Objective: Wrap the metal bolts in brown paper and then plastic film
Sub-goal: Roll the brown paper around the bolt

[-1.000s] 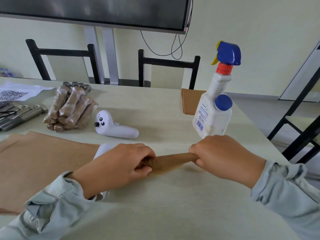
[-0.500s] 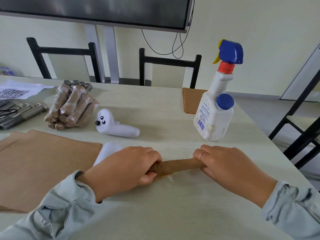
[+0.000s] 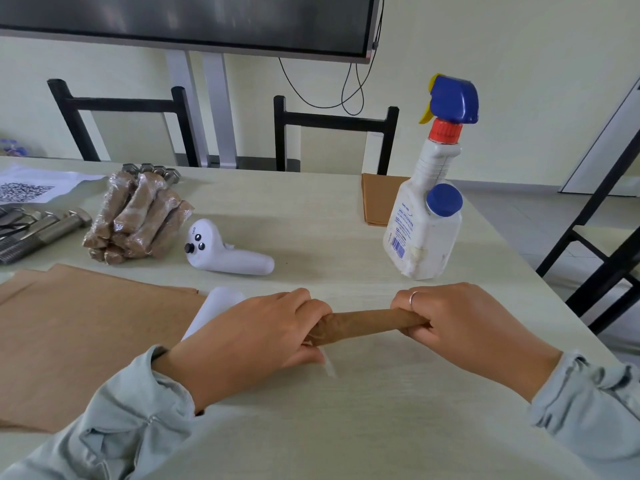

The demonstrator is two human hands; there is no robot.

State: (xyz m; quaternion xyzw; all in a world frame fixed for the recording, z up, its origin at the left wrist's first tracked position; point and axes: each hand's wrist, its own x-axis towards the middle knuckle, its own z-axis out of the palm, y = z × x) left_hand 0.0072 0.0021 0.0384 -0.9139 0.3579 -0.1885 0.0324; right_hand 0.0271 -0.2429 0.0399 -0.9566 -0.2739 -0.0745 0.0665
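While both hands clamp its ends, the paper-wrapped bolt [image 3: 367, 323] lies across the near-centre of the table [image 3: 311, 216]; left hand [image 3: 256, 337] curls round the crumpled left end, right hand [image 3: 460, 327] grips the right end w/ fingers wrapped over. Paper stage looks done, so I'd judge the film step is in hand: a faint clear sheet [image 3: 329, 367] seems to lie under the roll, tho it's hard to tell. Next move prob. calls for rolling the bolt along that film & keeping it taut. Left: brown paper sheets [image 3: 86, 334] and a white roll [image 3: 214, 306], poss. the film. Far left: finished bundles [image 3: 135, 220], bare bolts [image 3: 38, 230]. Far right: spray bottle [image 3: 429, 209].
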